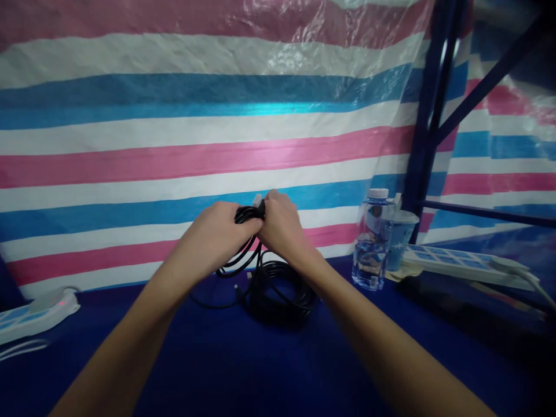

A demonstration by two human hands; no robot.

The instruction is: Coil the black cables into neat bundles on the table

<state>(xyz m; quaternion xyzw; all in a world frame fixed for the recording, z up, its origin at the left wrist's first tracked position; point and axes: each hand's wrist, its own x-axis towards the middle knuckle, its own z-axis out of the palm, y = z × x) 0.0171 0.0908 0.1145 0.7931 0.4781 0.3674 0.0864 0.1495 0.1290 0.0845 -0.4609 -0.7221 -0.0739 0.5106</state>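
A looped black cable is held up in front of me between both hands. My left hand is closed round its bunched loops, thumb pointing right. Closed at the top of the same bundle, my right hand touches the left thumb; its fingertips are partly hidden. A pale, light-coloured connector sticks up between the hands. Below them, a second coil of black cable lies on the dark blue table, with a small plug end at its left side.
On the right stand a clear water bottle and a blue paper cup, with a white power strip behind. Another power strip with a red light sits at left. A dark metal post and striped sheeting rise behind.
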